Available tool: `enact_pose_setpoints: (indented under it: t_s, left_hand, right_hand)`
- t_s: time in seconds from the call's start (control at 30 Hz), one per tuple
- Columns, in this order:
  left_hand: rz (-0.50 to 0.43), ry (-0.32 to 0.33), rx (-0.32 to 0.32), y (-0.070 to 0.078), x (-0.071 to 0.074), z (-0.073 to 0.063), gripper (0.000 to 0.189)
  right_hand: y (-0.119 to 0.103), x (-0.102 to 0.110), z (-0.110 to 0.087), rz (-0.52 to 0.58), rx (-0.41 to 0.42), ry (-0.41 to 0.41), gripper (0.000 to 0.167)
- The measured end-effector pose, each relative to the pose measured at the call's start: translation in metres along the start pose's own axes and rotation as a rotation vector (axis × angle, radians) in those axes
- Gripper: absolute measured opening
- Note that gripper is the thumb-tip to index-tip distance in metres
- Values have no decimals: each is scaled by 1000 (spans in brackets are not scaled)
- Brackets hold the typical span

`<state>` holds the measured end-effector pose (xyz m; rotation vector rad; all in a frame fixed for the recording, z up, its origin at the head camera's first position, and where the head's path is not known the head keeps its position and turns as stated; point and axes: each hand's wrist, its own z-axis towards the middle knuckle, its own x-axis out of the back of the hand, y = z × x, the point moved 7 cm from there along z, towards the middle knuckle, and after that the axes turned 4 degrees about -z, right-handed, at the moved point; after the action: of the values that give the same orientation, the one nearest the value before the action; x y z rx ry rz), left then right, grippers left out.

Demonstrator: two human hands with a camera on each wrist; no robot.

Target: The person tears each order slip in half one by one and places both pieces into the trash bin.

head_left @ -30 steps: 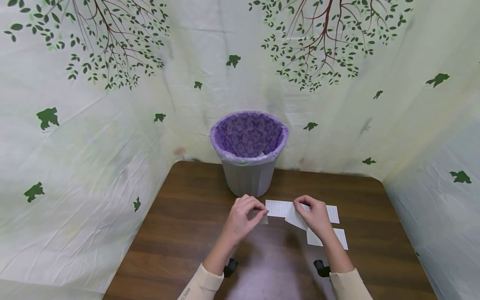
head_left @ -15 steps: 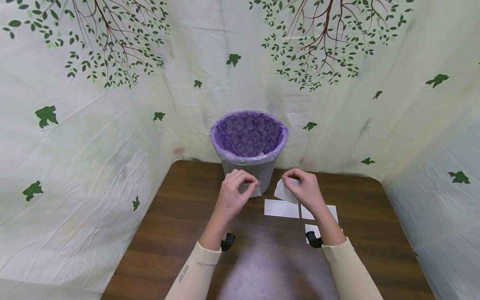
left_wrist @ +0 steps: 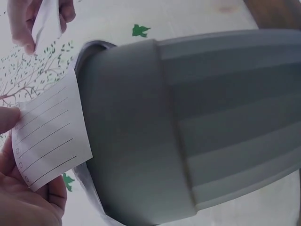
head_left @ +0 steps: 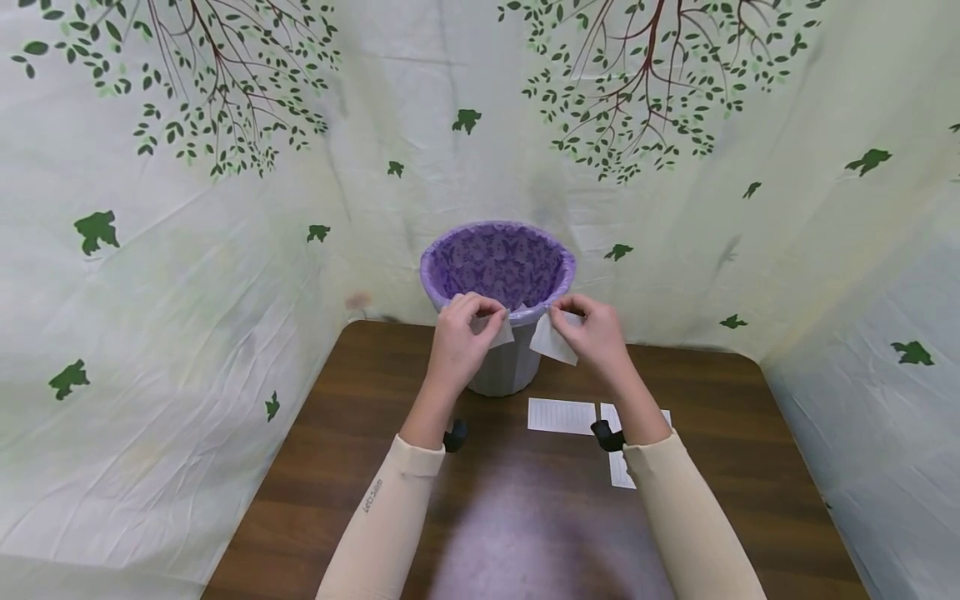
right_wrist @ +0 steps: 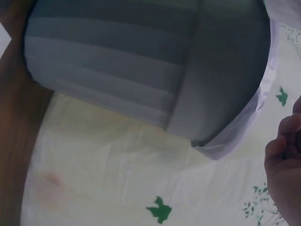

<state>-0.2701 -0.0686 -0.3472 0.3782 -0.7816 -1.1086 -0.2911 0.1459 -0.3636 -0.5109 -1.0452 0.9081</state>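
My left hand (head_left: 459,340) pinches a piece of ruled paper (left_wrist: 54,129) with a column of small boxes along one edge. A second white piece of paper (head_left: 553,340) hangs from the thumb and fingertips of my right hand (head_left: 597,335). Both hands are at the near side of a grey trash can (head_left: 504,375), level with the front of its rim, and the papers overlap it in the head view. A purple patterned liner (head_left: 495,267) covers the can's inside and folds over the rim. Curled fingers of the right hand (right_wrist: 284,165) show at the right wrist view's edge.
On the brown wooden table (head_left: 360,417) lies a ruled paper piece (head_left: 561,416), with more paper (head_left: 621,471) partly hidden under the right forearm. The can stands at the table's back edge. Behind it hangs a pale cloth (head_left: 390,267) printed with leaves and birds.
Both hands have moved forward and up from over the table to the trash can's rim, each carrying its paper. The right hand's piece has come away from above the papers lying on the table.
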Motion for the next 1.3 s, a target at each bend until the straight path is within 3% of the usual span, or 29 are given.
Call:
enact_pose_setpoints:
  t_s: [0.17,0.47,0.77,0.93,1.13,1.3]
  left_hand:
    - [0,3,38,-6,4,19,8]
    - [2,66,86,-18,13,45,7]
    - [1,134,88,-21,19,60,11]
    - [-7,176,89,-24,23,64,15]
    - [-6,194,102,-30,23,67,16]
    - [3,193,96,-32,19,71,14]
  right_hand:
    - [-8,-3,17,44,-8,-10,13]
    - [-14,-8,41,55,-3,-28,15]
    - [-19,-16,65,48,-33,-14,19]
    - [-23,-18,75,65,-55,33,19]
    - [-27,-20,86,49,-37,123,20]
    - [-27,-25,89,56,-24,132,19]
